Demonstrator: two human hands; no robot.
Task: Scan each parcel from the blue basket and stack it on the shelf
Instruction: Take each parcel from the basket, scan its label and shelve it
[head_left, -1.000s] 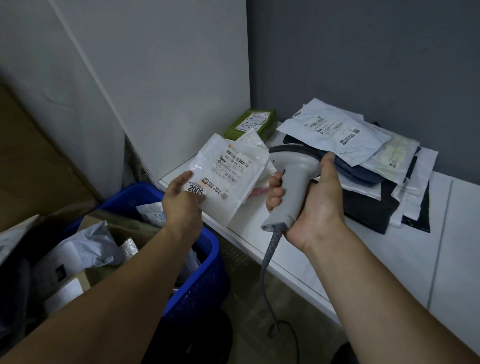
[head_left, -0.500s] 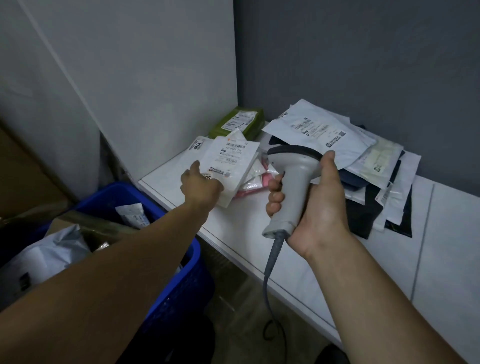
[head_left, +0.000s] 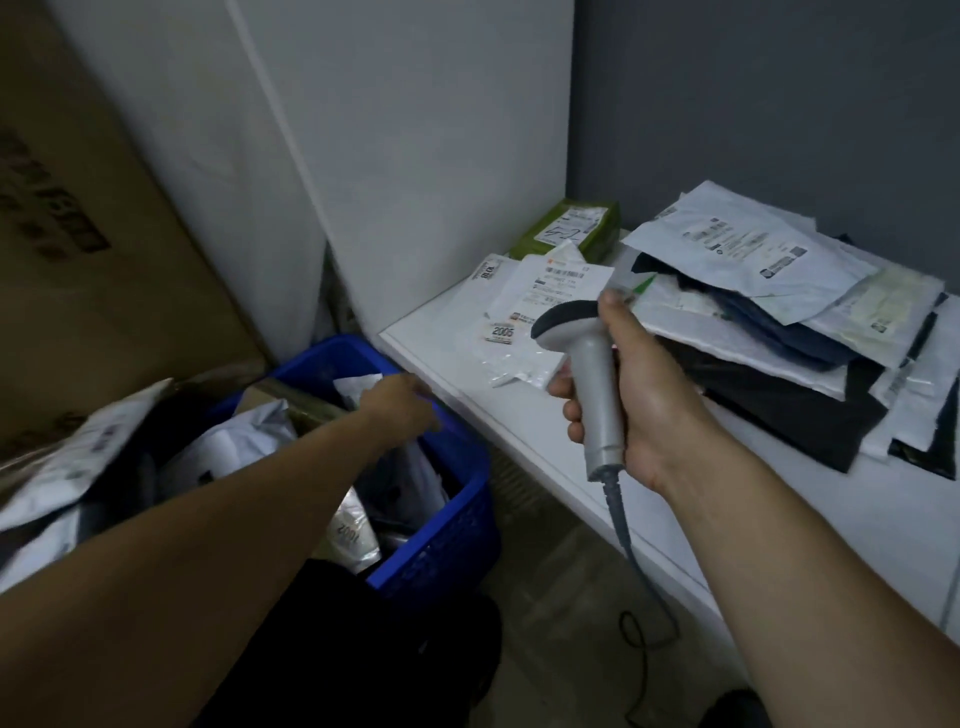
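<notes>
The blue basket (head_left: 467, 499) stands on the floor left of the white shelf (head_left: 779, 519), filled with several parcels, among them a grey-white bag (head_left: 249, 436) and a silvery pouch (head_left: 353, 535). My left hand (head_left: 400, 408) hovers over the basket's far right corner beside a white parcel (head_left: 358, 387); it is blurred and holds nothing I can see. My right hand (head_left: 654, 405) grips the grey barcode scanner (head_left: 597, 395) upright above the shelf edge. The white parcel tagged 2005 (head_left: 535, 306) lies flat on the shelf behind the scanner.
A green parcel (head_left: 571, 231) lies in the shelf's back corner. A loose pile of white and dark mailers (head_left: 753, 260) covers the shelf's right side. The scanner cable (head_left: 639, 597) hangs to the floor. A large cardboard box (head_left: 104, 260) leans at the left.
My left hand set the 2005 parcel on the shelf, let go of it and swung back down to the basket. The right hand kept the scanner in place.
</notes>
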